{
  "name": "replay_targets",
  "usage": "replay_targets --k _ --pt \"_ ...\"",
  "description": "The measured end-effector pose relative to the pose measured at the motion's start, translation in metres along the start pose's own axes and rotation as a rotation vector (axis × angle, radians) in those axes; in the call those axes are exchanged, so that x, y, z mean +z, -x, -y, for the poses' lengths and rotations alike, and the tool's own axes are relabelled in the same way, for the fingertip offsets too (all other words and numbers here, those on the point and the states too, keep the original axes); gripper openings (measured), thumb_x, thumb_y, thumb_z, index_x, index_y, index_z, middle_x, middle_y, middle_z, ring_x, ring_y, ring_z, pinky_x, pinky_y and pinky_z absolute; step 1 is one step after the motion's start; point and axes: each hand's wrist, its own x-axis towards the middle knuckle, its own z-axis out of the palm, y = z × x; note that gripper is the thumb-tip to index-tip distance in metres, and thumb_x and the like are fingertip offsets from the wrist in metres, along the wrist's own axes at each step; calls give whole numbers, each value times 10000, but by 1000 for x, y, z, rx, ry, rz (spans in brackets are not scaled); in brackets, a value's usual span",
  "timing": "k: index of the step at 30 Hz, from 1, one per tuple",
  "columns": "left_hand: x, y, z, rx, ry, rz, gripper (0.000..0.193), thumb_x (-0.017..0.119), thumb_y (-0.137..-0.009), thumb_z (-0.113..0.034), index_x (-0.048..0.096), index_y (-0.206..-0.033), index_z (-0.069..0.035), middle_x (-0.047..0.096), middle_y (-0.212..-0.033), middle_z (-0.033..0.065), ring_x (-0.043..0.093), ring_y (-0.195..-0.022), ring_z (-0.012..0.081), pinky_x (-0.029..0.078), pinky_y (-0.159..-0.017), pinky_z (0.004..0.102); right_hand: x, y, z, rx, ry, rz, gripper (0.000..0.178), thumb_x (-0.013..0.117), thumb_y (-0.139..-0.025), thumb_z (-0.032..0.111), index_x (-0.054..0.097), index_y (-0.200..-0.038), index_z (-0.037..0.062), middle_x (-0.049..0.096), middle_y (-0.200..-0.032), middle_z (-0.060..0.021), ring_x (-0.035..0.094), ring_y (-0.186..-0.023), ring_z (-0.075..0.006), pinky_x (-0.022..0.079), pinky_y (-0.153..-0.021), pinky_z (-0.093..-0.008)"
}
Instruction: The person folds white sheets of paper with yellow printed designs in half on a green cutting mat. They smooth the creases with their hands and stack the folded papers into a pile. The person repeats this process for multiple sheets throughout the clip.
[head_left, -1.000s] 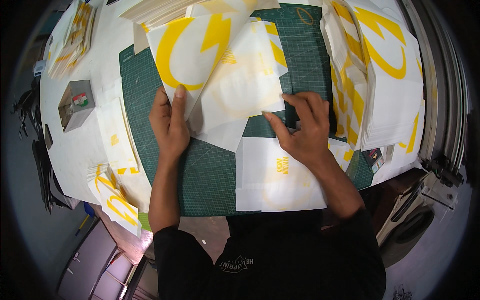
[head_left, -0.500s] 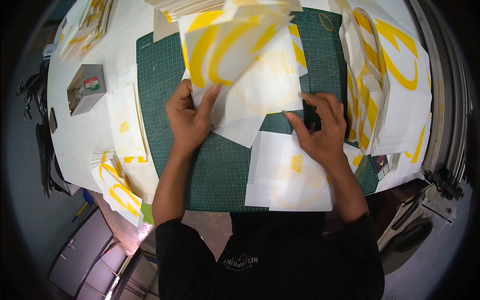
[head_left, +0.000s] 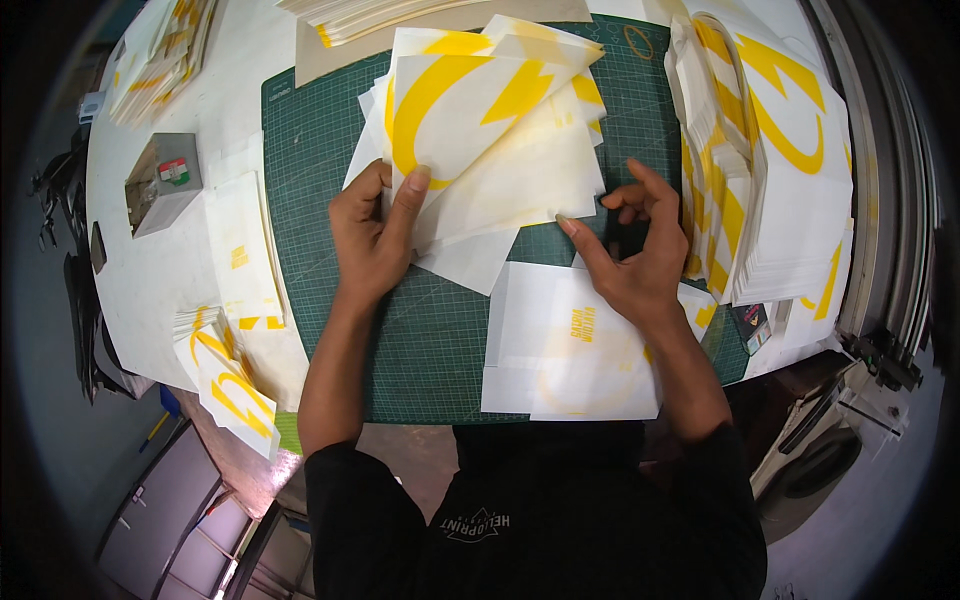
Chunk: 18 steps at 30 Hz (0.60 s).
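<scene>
My left hand [head_left: 372,232] pinches a fanned bunch of white printed sheets [head_left: 450,112] with bold yellow shapes, its thumb on top and its fingers behind. The top sheets look folded and tilt up to the right. Beneath them, paler sheets [head_left: 530,180] spread toward my right hand [head_left: 640,245]. That hand is open, fingers apart and partly curled, with the thumb tip at the lower edge of the pale sheets. Whether the thumb presses on the paper I cannot tell. Below, a white sheet [head_left: 570,350] with small yellow print lies flat, partly under my right forearm.
A green cutting mat [head_left: 420,370] covers the middle of the white table. Tall stacks of printed paper [head_left: 790,200] stand at right, with more sheets [head_left: 240,250] and a small folded pile [head_left: 235,385] at left. A grey box [head_left: 165,190] and a rubber band [head_left: 637,41] lie about.
The upper printed sheets, blurred before, now rest fanned and still in my left hand. My right index finger has lifted away from the paper's right edge.
</scene>
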Motion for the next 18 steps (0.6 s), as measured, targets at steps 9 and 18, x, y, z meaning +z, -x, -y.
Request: replay_targets --k 9,18 --pt "-2 0 5 61 -112 18 237 762 -973 -156 648 -815 -21 507 -650 -58 355 -588 15 267 -516 233 -1 -2 2 -27 9 4 676 908 -755 143 587 -1337 23 652 -942 -63 564 -782 -182 450 -752 -324" --pt "3 0 6 88 -75 -6 242 763 -972 -161 643 -815 -22 513 -648 -55 365 -583 16 276 -513 234 5 -9 -4 -236 69 -50 298 785 -740 -118 727 -980 49 604 -1036 -108 598 -800 -217 473 -622 -312"
